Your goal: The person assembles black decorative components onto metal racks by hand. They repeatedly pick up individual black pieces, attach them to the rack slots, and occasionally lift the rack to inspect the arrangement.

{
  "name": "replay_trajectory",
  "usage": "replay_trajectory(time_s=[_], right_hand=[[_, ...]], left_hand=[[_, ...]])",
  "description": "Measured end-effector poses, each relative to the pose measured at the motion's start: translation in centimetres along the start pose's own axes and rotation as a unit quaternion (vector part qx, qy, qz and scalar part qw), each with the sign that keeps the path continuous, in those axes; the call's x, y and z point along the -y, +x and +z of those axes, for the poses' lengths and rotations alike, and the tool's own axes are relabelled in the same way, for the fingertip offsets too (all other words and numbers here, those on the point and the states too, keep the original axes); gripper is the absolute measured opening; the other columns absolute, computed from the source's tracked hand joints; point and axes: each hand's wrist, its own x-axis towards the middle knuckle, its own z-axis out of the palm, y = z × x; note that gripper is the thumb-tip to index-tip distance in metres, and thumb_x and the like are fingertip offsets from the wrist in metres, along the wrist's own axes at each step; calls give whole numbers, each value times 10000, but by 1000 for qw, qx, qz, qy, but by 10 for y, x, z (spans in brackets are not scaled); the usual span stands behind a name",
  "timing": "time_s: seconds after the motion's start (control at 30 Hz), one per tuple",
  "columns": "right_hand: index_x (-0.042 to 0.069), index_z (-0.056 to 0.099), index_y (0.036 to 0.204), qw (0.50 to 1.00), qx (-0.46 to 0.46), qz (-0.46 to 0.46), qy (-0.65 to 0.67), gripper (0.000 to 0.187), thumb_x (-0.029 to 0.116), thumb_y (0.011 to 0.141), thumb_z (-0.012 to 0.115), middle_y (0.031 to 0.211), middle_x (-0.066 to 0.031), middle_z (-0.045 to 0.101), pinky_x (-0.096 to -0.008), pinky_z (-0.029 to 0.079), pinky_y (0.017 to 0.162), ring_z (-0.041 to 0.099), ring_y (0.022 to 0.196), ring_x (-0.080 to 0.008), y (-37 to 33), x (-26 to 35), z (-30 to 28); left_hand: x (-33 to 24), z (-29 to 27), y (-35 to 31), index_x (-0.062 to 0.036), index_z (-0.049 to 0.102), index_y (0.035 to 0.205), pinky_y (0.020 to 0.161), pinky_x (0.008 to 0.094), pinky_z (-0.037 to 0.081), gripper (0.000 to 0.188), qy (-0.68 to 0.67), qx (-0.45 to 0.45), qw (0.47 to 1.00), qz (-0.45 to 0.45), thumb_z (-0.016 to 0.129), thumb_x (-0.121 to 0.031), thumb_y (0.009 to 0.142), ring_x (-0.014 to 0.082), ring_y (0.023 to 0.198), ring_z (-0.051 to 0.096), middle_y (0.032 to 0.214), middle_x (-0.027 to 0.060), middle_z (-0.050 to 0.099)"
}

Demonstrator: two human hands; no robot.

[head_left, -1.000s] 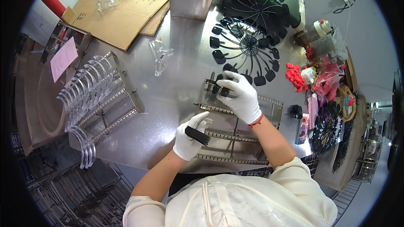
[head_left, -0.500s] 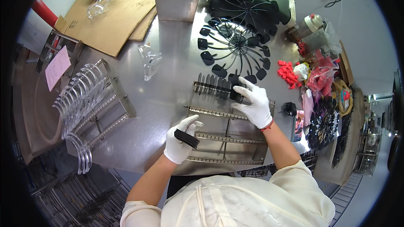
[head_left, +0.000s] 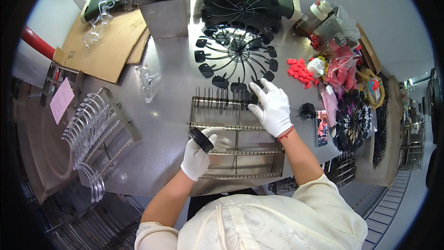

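Both of my hands wear white gloves. My left hand (head_left: 200, 153) grips a stack of flat black plastic pieces (head_left: 201, 139) over the left side of a metal slotted rack (head_left: 237, 150) lying on the steel table. My right hand (head_left: 272, 106) rests on the rack's far rail, its fingers at a row of black pieces (head_left: 231, 96) standing upright in the slots. Just beyond lies a black plastic wheel of pieces on spokes (head_left: 236, 48).
Clear plastic hangers (head_left: 85, 132) sit on a rack at the left. Cardboard sheets (head_left: 108, 41) lie at the far left, red small parts (head_left: 298, 70) and bags at the right, a phone (head_left: 322, 127) by my right forearm. More black wheels (head_left: 354, 120) lie right.
My view has shifted closer to the table. My right hand stays at the far rail of the rack; my left hand has lifted slightly with the black stack toward the rack's left side.
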Motion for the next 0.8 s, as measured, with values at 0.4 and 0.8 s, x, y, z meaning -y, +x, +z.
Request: replay_trajectory(time_s=[0.4,0.8], right_hand=[[105,618,1354,858,123,-124,484,658,54,745,860,1342,-112,612,-304,565,826,663,954,-194,-51,40,-43],[83,555,1354,773,-70,89,624,639,-166,784,700,1299,-88,586,-339,507,1030,608,1227,-203,-37,-42,14]], left_hand=[[38,44,19,12,664,1145,798,335,598,188,22,116,988,-99,555,-54,1006,229,878,739,964,136,734],[-30,17,73,-32,654,1252,893,436,557,461,575,-69,695,427,733,-72,800,352,992,699,1090,163,721]])
